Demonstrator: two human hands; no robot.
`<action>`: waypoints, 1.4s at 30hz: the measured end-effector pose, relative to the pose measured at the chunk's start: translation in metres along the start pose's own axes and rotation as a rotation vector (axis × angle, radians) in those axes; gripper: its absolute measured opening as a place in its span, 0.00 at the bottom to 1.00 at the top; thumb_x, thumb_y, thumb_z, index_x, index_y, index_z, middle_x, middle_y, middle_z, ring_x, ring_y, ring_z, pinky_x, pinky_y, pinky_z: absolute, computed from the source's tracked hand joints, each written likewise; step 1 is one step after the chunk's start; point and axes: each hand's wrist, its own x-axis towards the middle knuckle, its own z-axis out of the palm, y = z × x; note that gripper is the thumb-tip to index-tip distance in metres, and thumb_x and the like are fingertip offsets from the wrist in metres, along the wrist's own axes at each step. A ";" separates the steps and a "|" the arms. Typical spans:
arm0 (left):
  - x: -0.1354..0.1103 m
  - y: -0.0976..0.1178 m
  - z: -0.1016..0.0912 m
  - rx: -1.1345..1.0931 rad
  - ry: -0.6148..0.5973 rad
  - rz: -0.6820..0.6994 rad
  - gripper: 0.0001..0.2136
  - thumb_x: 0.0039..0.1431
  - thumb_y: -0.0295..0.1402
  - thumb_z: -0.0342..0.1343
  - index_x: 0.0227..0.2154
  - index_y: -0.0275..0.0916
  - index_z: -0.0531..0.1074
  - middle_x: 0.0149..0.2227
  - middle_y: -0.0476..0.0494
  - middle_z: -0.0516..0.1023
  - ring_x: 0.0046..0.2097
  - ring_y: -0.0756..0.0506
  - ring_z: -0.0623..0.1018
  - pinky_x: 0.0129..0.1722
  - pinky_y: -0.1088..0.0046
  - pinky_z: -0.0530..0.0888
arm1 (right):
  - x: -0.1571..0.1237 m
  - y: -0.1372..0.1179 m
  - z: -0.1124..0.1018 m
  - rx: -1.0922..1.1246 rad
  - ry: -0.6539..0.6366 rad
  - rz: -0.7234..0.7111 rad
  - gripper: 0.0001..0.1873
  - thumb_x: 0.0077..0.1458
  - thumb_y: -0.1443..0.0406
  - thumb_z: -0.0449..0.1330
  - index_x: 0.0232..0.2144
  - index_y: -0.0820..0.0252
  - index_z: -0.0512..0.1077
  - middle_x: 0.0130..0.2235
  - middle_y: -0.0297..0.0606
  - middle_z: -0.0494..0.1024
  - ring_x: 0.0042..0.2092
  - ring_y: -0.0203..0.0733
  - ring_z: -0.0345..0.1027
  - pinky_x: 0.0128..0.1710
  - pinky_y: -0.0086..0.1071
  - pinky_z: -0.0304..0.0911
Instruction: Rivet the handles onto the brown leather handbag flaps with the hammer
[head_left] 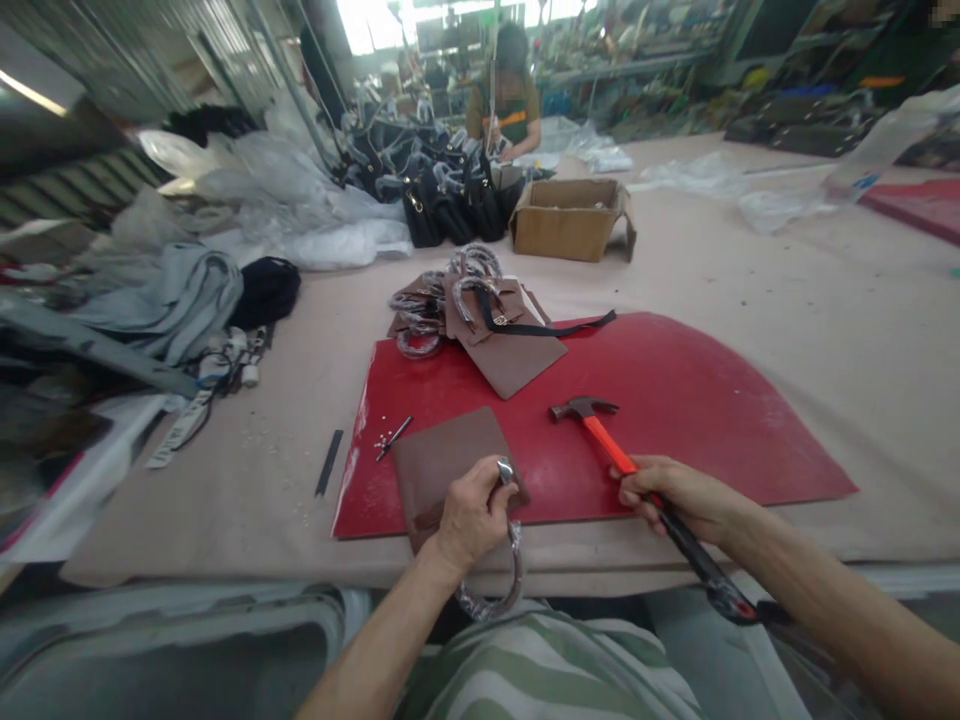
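Note:
My left hand [472, 515] is closed, with a small shiny metal piece [505, 470] pinched at its fingertips. Beneath it lies a flat brown leather panel [450, 450], and a plastic-wrapped bag handle [491, 604] loops down past the table edge. I cannot make out whether the metal piece is joined to the panel. My right hand [679, 492] grips a claw hammer [606, 442] by its orange and black handle, the head over the red board [675, 400]. Left of the panel, a thin metal rod [394, 438] rests beside several tiny white bits.
Further back on the board sits a pile of brown leather panels [510, 360] with wrapped handles and a black strap [559, 328]. Behind are a cardboard box [566, 222] and black bags [450, 205]. Another person [510, 110] works at the far side. A dark strip [328, 463] lies left.

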 end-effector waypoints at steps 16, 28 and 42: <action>0.000 0.000 0.000 -0.009 -0.013 -0.023 0.08 0.60 0.24 0.52 0.41 0.40 0.71 0.39 0.42 0.79 0.44 0.45 0.79 0.46 0.71 0.75 | -0.106 -0.066 0.031 -1.105 0.487 -1.094 0.13 0.68 0.62 0.47 0.28 0.53 0.58 0.18 0.26 0.63 0.15 0.34 0.54 0.19 0.34 0.42; 0.002 0.003 0.000 -0.007 -0.011 -0.026 0.07 0.60 0.23 0.52 0.38 0.40 0.71 0.37 0.43 0.79 0.41 0.45 0.79 0.43 0.72 0.75 | -0.101 -0.049 0.037 -1.102 0.472 -0.988 0.15 0.69 0.60 0.46 0.28 0.53 0.60 0.18 0.28 0.65 0.16 0.36 0.55 0.20 0.35 0.41; 0.001 0.002 0.000 -0.001 -0.043 -0.043 0.08 0.61 0.24 0.53 0.41 0.40 0.70 0.41 0.43 0.78 0.45 0.45 0.78 0.47 0.70 0.74 | -0.100 -0.060 0.038 -0.756 0.541 -0.975 0.14 0.68 0.62 0.47 0.28 0.53 0.58 0.18 0.25 0.61 0.15 0.33 0.53 0.18 0.30 0.44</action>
